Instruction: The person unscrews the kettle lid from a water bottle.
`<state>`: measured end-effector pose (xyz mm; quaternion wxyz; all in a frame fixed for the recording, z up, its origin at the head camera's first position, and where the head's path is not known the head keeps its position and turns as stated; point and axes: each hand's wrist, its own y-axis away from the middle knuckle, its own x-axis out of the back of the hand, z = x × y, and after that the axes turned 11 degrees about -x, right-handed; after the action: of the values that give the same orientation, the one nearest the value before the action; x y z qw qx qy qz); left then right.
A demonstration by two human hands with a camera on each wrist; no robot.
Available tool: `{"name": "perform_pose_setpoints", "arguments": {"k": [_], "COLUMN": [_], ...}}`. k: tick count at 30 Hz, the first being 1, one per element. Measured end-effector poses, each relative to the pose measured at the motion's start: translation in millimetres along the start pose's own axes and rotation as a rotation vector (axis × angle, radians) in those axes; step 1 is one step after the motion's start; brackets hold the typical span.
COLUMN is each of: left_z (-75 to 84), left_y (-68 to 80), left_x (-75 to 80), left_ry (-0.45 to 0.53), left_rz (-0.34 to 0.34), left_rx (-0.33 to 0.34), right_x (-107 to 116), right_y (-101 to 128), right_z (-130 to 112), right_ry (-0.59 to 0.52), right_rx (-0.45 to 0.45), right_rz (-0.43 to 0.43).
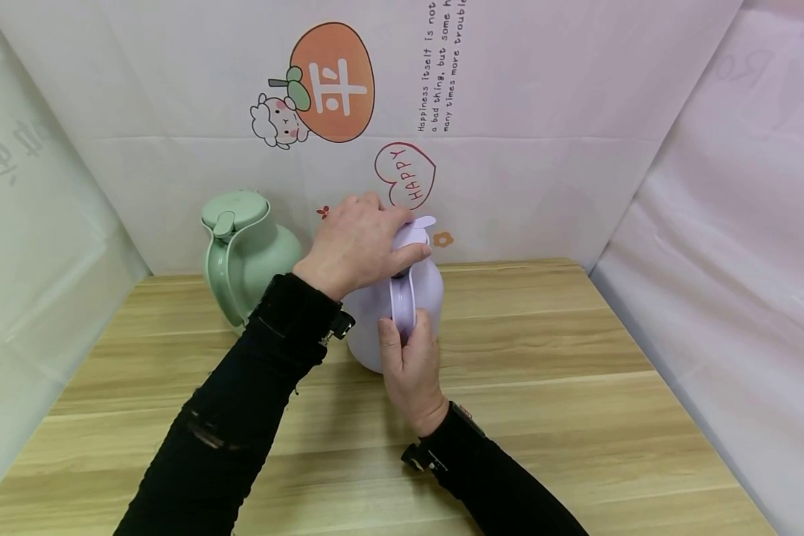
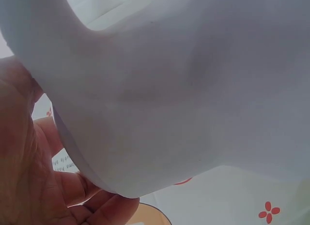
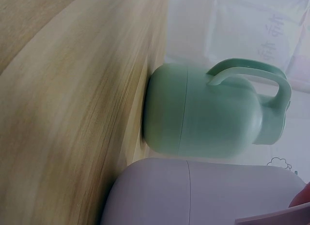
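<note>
A lavender thermos jug (image 1: 429,290) stands upright on the wooden table with its handle toward me. My left hand (image 1: 362,246) grips its top around the lid (image 1: 412,235), thumb on the near side and the other fingers beyond. In the left wrist view the fingers (image 2: 72,186) curl at the rim of the jug (image 2: 169,99). Lower down, my right hand (image 1: 412,368) pinches the jug's handle (image 1: 403,298) between thumb and fingers. Only a fingertip of that hand shows in the right wrist view. My left hand hides part of the lid.
To the left stands a green thermos jug (image 1: 268,253) with its lid on, close beside the lavender one. A white printed cloth (image 1: 536,134) hangs behind the wooden table (image 1: 543,417), and more cloth covers both sides.
</note>
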<state>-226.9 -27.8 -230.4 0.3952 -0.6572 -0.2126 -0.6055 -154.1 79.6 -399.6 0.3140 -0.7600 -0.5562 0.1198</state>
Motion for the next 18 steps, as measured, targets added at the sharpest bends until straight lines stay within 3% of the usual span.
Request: {"name": "perform_pose_setpoints", "arguments": {"k": [18], "left_z": [1.9], "left_y": [-1.4], "left_x": [-0.2], "left_ry": [-0.018], "left_rz": [-0.014], "left_rx": [0.031], "right_x": [-0.9], "right_y": [-0.4], "right_z": [0.6], "right_ry": [-0.003], "right_rx": [0.006], "right_rz": [0.006]}}
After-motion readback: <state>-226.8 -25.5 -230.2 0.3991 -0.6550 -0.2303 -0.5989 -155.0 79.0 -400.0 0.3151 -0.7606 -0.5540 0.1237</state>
